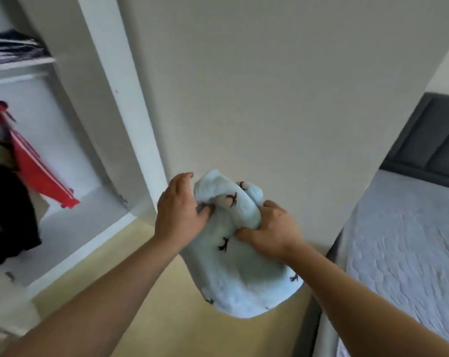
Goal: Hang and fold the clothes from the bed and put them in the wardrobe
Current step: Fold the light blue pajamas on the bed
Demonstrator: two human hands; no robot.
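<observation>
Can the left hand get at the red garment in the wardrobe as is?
Probably yes: the wardrobe is open and nothing lies between left hand and red garment. But both it and the right hand grip the blue cloth.

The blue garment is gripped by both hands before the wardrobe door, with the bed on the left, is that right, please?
The side is wrong: head view shows the bed on the right; left hand and right hand grip the blue garment.

A pale blue fleecy garment (233, 287) with small dark motifs hangs bunched, its top rolled, beside the open white wardrobe (107, 104).
</observation>
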